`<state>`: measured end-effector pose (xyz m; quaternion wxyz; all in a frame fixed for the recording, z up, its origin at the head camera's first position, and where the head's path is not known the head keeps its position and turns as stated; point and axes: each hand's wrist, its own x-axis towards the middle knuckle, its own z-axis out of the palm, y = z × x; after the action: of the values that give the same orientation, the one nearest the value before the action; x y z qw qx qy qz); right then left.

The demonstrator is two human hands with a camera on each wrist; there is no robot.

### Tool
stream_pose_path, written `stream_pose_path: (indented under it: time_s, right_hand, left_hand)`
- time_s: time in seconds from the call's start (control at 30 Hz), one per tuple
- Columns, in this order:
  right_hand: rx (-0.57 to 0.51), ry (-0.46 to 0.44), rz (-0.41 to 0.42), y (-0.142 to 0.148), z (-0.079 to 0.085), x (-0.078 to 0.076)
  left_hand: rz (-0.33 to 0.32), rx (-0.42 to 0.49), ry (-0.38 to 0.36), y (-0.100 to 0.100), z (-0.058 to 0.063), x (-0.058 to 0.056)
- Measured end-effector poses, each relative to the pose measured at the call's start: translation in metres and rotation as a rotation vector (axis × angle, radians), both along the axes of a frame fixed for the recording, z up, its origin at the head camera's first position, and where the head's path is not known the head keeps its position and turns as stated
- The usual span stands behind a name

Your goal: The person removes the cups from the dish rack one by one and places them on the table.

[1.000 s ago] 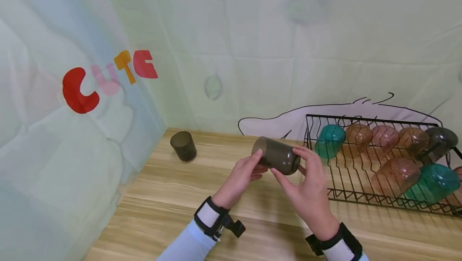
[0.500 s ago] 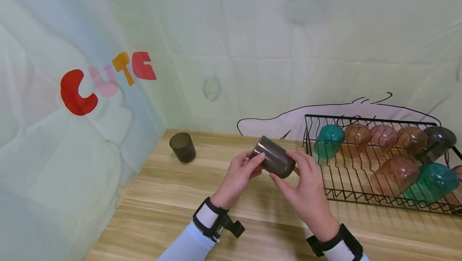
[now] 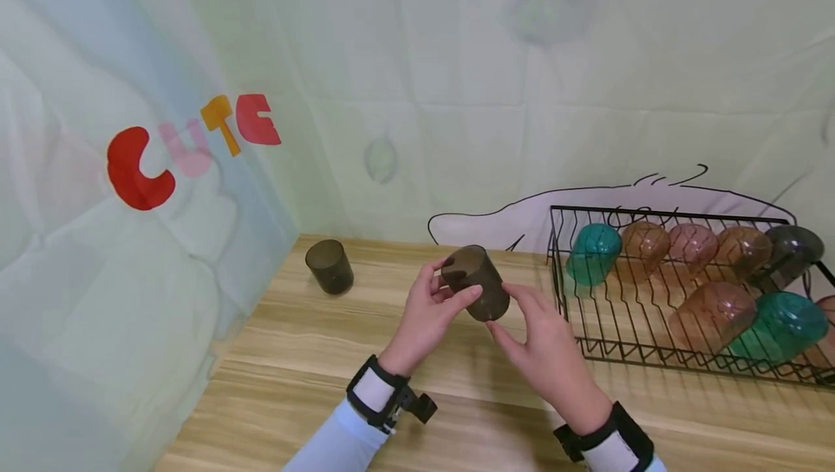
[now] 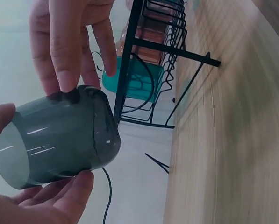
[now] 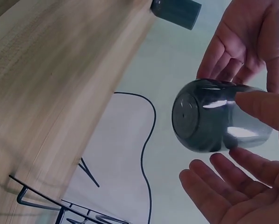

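A dark grey, see-through cup (image 3: 479, 283) is held up between both hands, tilted, its rim toward the upper left. My left hand (image 3: 427, 320) grips its side, thumb in front and fingers behind. Near the base, my right hand (image 3: 551, 356) pinches the cup with thumb and fingertips. In the left wrist view the cup (image 4: 64, 137) lies sideways, its rounded base toward the rack. The right wrist view shows the base of the cup (image 5: 186, 116), with the right hand's lower fingers spread away from it. A second dark grey cup (image 3: 330, 267) stands upright at the table's back left.
On the right stands a black wire rack (image 3: 626, 312) with several coloured cups upside down, among them a teal cup (image 3: 593, 254) and a pink cup (image 3: 714, 318). The wooden table (image 3: 293, 392) ends at a printed cloth (image 3: 404, 131) behind and to the left.
The held cup has turned from nearly level to more upright, its rim now facing up and left. Both hands have shifted slightly left. The standing cup and the rack's cups stay put.
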<state>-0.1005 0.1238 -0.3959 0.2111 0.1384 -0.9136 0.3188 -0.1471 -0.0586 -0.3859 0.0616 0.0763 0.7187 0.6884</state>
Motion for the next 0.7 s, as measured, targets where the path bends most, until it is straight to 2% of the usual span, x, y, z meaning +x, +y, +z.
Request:
stream_pose_path:
  time_s: [0.1,0.2,0.27,0.33,0.57,0.7]
  right_hand:
    - [0.036,0.003,0.002,0.001,-0.001,-0.001]
    - [0.063,0.006,0.001,0.003,-0.001,-0.002]
    - [0.074,0.0,0.002,0.005,0.0,-0.002]
    - [0.079,-0.006,0.007,0.007,0.001,-0.003]
    - [0.095,-0.03,0.007,0.011,0.003,-0.003]
    - [0.122,-0.047,0.007,0.014,0.003,-0.003]
  left_hand:
    - [0.018,-0.021,0.027,-0.003,0.008,0.002]
    - [0.063,-0.047,0.056,-0.007,0.016,0.004]
    - [0.101,-0.056,0.075,-0.011,0.016,0.002]
    - [0.134,-0.052,0.089,-0.016,0.011,-0.003]
    - [0.255,-0.101,0.105,-0.041,-0.024,-0.028]
    - [0.34,-0.13,0.11,-0.055,-0.034,-0.036]
